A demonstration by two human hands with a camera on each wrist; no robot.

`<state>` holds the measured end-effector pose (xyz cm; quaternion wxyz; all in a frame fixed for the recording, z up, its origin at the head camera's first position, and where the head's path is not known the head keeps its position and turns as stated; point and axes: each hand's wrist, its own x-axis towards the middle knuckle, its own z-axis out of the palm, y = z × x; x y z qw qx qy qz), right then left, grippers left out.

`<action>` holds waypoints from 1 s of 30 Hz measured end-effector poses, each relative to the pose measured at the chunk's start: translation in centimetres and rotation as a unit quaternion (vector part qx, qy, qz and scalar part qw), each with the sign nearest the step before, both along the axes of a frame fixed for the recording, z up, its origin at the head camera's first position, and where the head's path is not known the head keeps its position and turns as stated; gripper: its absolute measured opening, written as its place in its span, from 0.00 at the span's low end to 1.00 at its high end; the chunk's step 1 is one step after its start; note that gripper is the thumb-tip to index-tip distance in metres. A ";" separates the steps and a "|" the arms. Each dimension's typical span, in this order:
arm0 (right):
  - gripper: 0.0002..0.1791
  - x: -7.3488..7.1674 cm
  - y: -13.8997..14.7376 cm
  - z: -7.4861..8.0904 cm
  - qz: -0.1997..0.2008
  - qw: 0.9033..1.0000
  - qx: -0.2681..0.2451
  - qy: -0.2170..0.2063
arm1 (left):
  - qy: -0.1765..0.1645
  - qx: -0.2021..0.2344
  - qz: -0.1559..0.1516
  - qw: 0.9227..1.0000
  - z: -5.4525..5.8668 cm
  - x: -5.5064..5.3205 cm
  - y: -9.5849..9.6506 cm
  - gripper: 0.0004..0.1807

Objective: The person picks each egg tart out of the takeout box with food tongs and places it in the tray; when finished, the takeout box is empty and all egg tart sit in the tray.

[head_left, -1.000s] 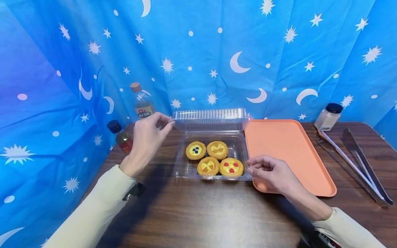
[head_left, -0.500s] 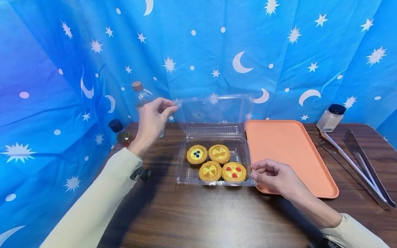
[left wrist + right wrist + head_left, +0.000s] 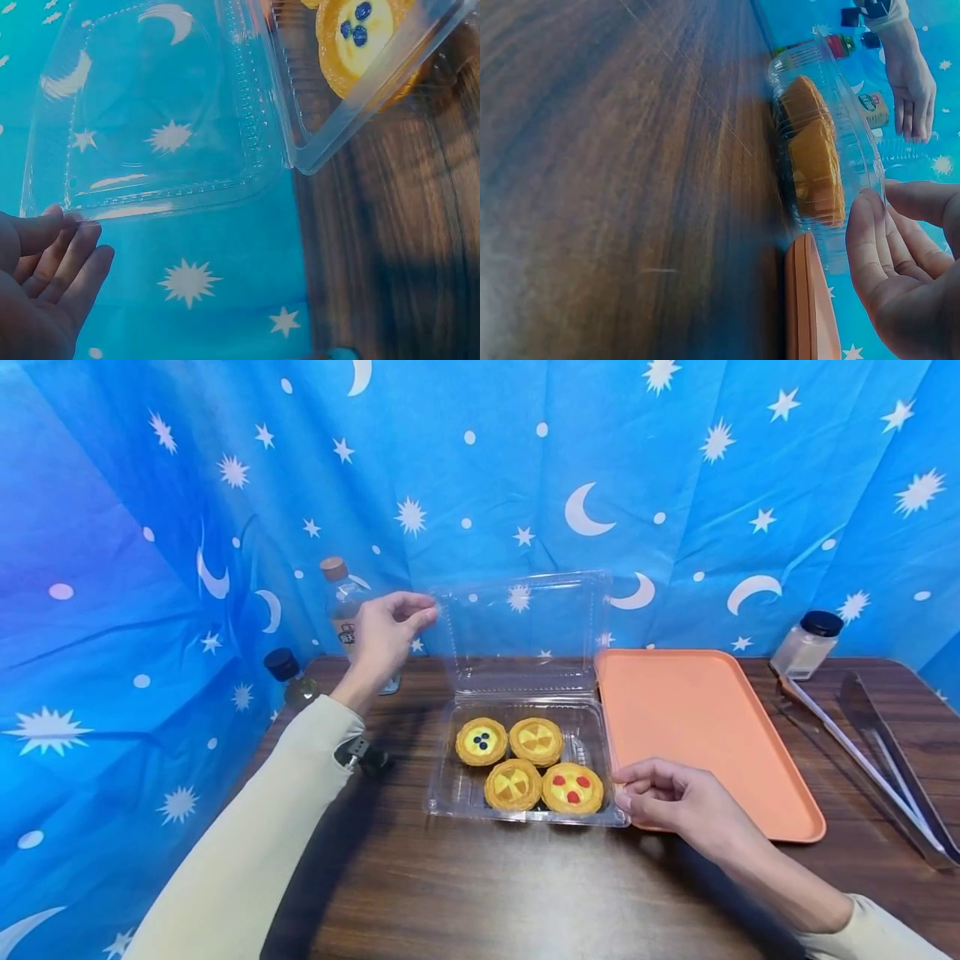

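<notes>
A clear plastic clamshell box (image 3: 465,785) stands on the table with its lid (image 3: 525,627) swung upright at the back. Inside lie several egg tarts: one with blueberries (image 3: 482,742), one with red pieces (image 3: 572,788), and others with yellow wedges (image 3: 513,785). My left hand (image 3: 388,631) pinches the lid's left corner between thumb and fingers, as the left wrist view also shows at the lid corner (image 3: 82,214). With thumb and fingertips my right hand (image 3: 675,797) pinches the front right corner of the box's rim, seen from the side in the right wrist view (image 3: 907,247).
An orange tray (image 3: 697,727) lies right beside the box. Metal tongs (image 3: 870,760) and a black-capped jar (image 3: 806,645) are at the far right. Behind my left arm stand a tall bottle (image 3: 345,602) and a small black-capped bottle (image 3: 288,677). A blue starry curtain (image 3: 487,468) hangs behind the table.
The lid has swung up and back from a half-raised tilt to nearly upright, my left hand rising with it. My right hand keeps to the box corner, which has shifted slightly toward me.
</notes>
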<state>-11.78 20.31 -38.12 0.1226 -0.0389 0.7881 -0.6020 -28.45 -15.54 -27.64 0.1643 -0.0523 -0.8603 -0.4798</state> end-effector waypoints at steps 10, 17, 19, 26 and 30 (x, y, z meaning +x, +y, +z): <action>0.22 0.7 0.4 -0.3 -0.008 0.998 0.055 0.004 | -0.076 0.049 -0.014 0.996 -2.1 -1.4 0.3 0.14; 0.21 0.9 0.4 -0.3 -0.006 0.999 0.040 0.002 | -0.132 0.060 -0.021 0.989 -4.2 -1.7 0.3 0.17; 0.21 1.0 0.4 -0.4 -0.005 0.999 0.032 0.002 | -0.139 0.049 -0.017 0.989 -4.8 -1.7 0.3 0.17; 0.21 1.4 0.3 -0.5 -0.004 1.000 0.020 0.005 | -0.161 0.032 -0.021 0.986 -6.1 -1.4 0.2 0.17; 0.21 1.7 0.4 -0.6 -0.008 1.000 0.023 0.002 | -0.173 0.026 -0.014 0.984 -6.5 -1.3 0.2 0.17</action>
